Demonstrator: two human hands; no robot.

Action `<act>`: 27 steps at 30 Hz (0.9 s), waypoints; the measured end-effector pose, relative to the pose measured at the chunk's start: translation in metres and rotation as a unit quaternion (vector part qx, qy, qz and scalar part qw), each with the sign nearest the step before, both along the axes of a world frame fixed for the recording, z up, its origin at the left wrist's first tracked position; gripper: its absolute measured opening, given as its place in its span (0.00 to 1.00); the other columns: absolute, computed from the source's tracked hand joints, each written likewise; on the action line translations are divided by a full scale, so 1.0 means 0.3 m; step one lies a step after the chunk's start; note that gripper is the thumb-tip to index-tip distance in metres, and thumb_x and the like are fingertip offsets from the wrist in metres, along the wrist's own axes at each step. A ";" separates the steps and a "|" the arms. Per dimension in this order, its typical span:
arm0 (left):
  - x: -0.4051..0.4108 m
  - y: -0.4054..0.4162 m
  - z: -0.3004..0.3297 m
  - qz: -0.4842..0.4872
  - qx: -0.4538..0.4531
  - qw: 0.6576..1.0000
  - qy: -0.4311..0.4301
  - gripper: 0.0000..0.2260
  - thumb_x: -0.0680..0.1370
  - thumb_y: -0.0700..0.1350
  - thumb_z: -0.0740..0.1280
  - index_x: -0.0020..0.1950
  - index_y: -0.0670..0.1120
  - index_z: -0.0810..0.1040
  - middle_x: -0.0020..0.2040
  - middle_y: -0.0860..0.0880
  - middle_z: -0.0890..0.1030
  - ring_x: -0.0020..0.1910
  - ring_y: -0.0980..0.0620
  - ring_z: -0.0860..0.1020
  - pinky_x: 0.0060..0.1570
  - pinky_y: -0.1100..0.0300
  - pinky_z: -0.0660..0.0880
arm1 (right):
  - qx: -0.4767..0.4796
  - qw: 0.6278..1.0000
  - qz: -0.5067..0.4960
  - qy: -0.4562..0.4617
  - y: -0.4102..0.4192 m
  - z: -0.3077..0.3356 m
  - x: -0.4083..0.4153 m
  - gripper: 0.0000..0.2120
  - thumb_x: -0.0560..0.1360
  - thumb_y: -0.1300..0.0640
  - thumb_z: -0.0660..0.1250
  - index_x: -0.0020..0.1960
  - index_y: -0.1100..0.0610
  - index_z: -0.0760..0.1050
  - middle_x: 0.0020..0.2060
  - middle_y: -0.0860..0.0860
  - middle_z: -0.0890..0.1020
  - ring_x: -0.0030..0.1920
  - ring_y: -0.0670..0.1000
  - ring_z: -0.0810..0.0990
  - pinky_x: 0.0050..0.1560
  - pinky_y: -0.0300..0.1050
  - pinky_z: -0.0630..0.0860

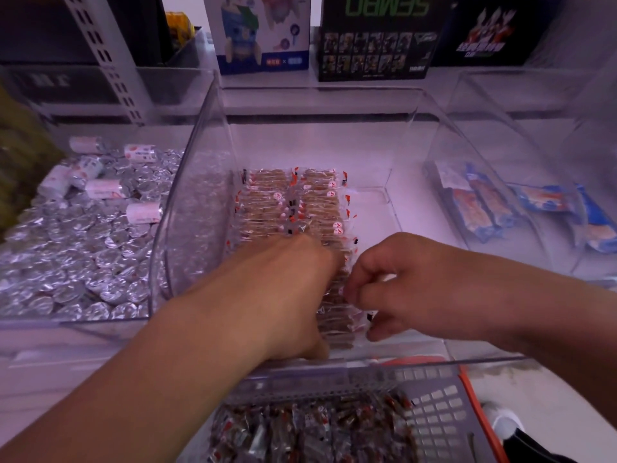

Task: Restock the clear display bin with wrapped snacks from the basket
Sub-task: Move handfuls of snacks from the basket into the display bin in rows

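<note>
Both hands are reaching down into the clear plastic display bin (430, 105) on the shelf. The left hand (293, 295) is lying palm-down on the rows of brown wrapped snacks in clear red-marked wrappers (293, 202), fingers pointing away; whether they are gripping a packet is hard to tell, as they are hidden beneath the hand itself. The right hand (397, 282) is sitting just beside it, its fingers curled and pinching the end of one packet at the near right edge of the rows. The snacks are lying in two neat columns along the bin's left half, running from the back toward the front wall.

Just below the bin's front edge, the grey perforated plastic basket with an orange rim (437, 416) is holding a loose heap of the same wrapped snacks (300, 432). To the left, a neighbouring clear bin is carrying silver foil-wrapped rounds (76, 248) and small white rolls (107, 188). To the right, another clear bin is showing blue-and-orange packets (480, 208). Printed toy boxes (377, 38) are standing along the shelf behind.
</note>
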State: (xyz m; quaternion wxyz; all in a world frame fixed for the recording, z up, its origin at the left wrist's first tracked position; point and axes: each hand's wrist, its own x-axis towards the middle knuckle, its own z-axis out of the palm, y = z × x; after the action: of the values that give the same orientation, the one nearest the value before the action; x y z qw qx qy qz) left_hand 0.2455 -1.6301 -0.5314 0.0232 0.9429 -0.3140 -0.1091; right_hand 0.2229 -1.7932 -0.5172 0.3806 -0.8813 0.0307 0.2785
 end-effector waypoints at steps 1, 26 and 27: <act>0.002 0.001 -0.001 -0.003 -0.001 1.000 0.002 0.25 0.60 0.62 0.76 0.50 0.56 0.71 0.48 0.55 0.79 0.47 0.49 0.80 0.40 0.57 0.75 | 0.008 1.000 -0.018 0.006 0.001 -0.003 -0.001 0.07 0.76 0.64 0.66 0.43 0.61 0.83 0.43 0.58 0.84 0.38 0.56 0.86 0.47 0.53 0.84; -0.043 0.030 0.110 -0.002 -0.124 0.992 0.000 0.10 0.72 0.50 0.73 0.39 0.51 0.73 0.37 0.53 0.77 0.39 0.51 0.77 0.41 0.56 0.75 | -0.200 0.880 0.078 -0.424 -0.014 0.091 -0.135 0.10 0.72 0.53 0.55 0.43 0.52 0.75 0.33 0.50 0.78 0.35 0.58 0.78 0.40 0.52 0.77; -0.065 0.035 0.134 -0.007 -0.149 0.989 -0.007 0.07 0.72 0.48 0.72 0.38 0.51 0.75 0.34 0.54 0.77 0.36 0.54 0.77 0.38 0.59 0.73 | -0.179 0.877 0.102 -0.434 -0.008 0.112 -0.169 0.09 0.70 0.52 0.55 0.39 0.52 0.73 0.29 0.48 0.76 0.32 0.56 0.76 0.36 0.51 0.76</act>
State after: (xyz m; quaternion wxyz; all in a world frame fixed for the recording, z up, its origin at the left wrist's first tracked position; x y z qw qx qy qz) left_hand 0.2261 -1.6197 -0.4911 0.1609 0.9274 -0.3333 -0.0546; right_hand 0.1721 -1.7956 -0.4834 0.1604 -0.9651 -0.1786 -0.1047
